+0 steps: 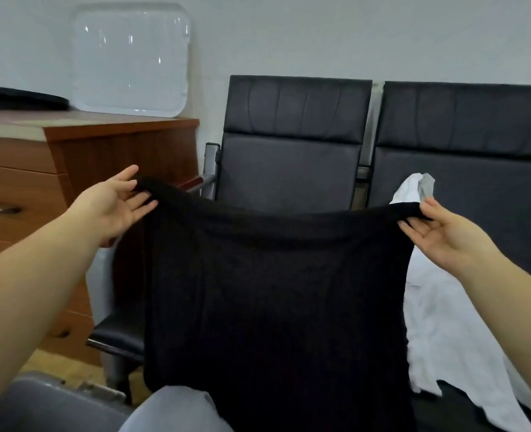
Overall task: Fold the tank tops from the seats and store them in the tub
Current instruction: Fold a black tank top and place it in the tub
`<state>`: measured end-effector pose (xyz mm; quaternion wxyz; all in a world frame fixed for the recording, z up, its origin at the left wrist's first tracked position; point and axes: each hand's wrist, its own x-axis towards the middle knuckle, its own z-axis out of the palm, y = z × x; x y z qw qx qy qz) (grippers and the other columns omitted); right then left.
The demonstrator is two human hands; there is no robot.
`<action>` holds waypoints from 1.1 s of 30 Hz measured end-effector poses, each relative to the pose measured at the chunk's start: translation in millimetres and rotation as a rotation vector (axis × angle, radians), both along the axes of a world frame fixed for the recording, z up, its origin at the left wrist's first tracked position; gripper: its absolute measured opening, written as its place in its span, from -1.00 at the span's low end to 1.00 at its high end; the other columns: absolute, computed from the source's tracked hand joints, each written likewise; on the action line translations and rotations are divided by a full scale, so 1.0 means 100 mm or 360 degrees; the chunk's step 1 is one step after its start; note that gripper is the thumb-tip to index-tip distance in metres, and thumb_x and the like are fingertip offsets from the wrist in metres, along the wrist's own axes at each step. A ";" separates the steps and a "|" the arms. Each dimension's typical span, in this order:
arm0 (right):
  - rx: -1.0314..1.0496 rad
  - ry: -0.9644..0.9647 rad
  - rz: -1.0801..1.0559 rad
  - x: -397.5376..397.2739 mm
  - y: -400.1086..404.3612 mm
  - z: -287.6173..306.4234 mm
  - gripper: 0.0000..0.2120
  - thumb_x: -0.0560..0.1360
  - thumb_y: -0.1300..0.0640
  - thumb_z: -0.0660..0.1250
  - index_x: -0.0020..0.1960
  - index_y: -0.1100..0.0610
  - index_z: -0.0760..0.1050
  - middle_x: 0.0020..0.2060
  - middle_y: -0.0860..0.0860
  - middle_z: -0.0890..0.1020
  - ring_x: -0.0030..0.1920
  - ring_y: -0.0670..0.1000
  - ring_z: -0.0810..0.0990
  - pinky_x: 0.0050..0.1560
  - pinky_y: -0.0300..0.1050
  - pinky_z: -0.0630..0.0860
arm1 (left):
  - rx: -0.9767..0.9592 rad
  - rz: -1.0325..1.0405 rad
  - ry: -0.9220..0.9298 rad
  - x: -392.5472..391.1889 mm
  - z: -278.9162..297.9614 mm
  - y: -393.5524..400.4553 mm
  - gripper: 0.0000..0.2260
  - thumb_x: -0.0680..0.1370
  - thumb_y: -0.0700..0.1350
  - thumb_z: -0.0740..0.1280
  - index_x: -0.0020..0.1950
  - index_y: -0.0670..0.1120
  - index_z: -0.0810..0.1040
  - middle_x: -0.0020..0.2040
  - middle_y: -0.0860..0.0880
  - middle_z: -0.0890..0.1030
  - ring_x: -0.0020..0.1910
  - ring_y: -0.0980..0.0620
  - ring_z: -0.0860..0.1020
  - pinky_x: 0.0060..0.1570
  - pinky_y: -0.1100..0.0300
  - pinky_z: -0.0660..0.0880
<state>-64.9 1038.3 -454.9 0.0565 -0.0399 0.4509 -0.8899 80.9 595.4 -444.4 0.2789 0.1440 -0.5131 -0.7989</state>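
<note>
A black tank top (273,291) hangs stretched wide in front of the left seat (292,157). My left hand (119,204) pinches its upper left corner between thumb and fingers. At the upper right corner, my right hand (442,226) pinches the cloth the same way. A white tank top (445,332) lies crumpled on the right seat (476,169), partly hidden behind the black one. A grey tub (49,403) shows at the bottom left, its inside mostly out of view.
A wooden drawer cabinet (39,182) stands to the left of the seats. A clear plastic lid (130,57) leans on the wall atop it, beside a dark flat object (18,96). A pale bundle (177,410) sits at the bottom centre.
</note>
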 end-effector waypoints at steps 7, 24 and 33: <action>0.0250 -0.0120 -0.0024 -0.60 -0.41 -0.12 -0.79 0.63 0.26 0.09 0.02 0.00 0.42 -0.06 -0.03 0.52 -0.01 0.00 0.60 0.33 0.21 0.30 | 0.0043 0.0083 -0.0161 -0.54 -0.35 -0.22 -0.49 0.65 -0.32 0.02 0.53 0.09 0.21 0.29 -0.06 0.43 0.28 -0.10 0.45 0.30 -0.24 0.32; 0.0139 -0.0275 -0.0097 -1.22 -0.82 -0.38 -0.59 0.33 0.33 0.07 0.10 0.09 0.47 0.05 0.05 0.52 0.13 0.09 0.57 0.41 0.25 0.22 | 0.0279 0.0263 -0.0035 -1.11 -0.55 -0.58 -0.52 0.57 -0.28 -0.03 0.40 -0.04 0.44 0.50 -0.15 0.28 0.47 -0.22 0.26 0.44 -0.33 0.00; 0.0371 -0.0442 -0.0177 -0.97 -0.57 -0.83 -0.67 0.50 0.27 -0.04 0.03 0.11 0.48 -0.04 0.02 0.47 0.08 0.06 0.58 0.39 0.22 0.19 | 0.0441 0.0244 -0.0081 -0.73 -0.92 -0.49 -0.49 0.29 -0.24 0.10 0.19 -0.03 0.54 0.36 -0.18 0.39 0.25 -0.22 0.40 0.39 -0.32 0.14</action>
